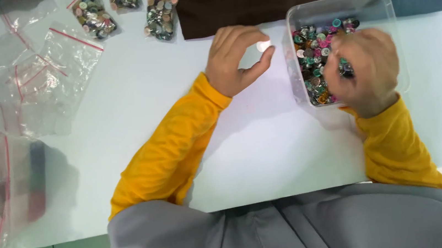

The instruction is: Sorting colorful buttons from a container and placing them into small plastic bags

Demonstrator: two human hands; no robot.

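A small pale button (263, 46) is pinched between thumb and forefinger of my left hand (236, 60), above the white table (175, 107). My right hand (365, 71) is curled down into the clear plastic tub (341, 8) of mixed buttons (313, 52), fingertips closed on several. Filled bags (124, 7) lie well apart.

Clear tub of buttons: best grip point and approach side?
Probably grip the clear tub by its far rim, coming from above. That rim is bare. The right hand fills the near half, the left hand pinches a small white button on its left, and its thin walls stand upright.
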